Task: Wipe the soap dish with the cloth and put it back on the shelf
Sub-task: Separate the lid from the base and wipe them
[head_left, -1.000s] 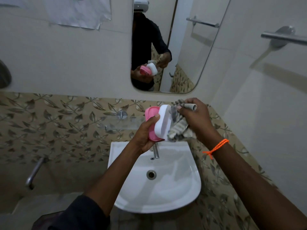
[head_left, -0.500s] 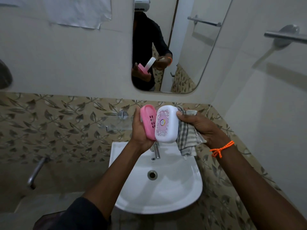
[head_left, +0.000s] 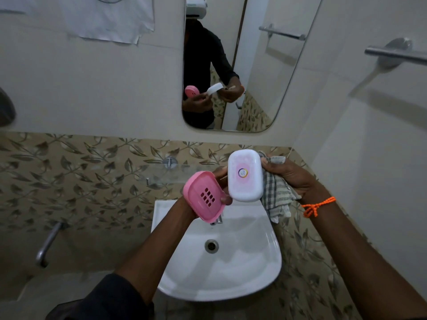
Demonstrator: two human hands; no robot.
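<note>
Wiping step, mid-task. Left hand (head_left: 203, 195) is closed around the pink soap dish tray (head_left: 204, 196), tilted, slotted face toward the camera, and seems to pinch the left edge of the white lid (head_left: 245, 175) too. Right hand (head_left: 291, 176) clutches the checked cloth (head_left: 276, 197), bunched behind the lid's right edge. All of it is held up over the back edge of the white sink (head_left: 231, 269). Glass shelf (head_left: 161, 175) on the wall behind looks bare. Next, probably: cloth over the lid, close the dish, set it on the shelf.
</note>
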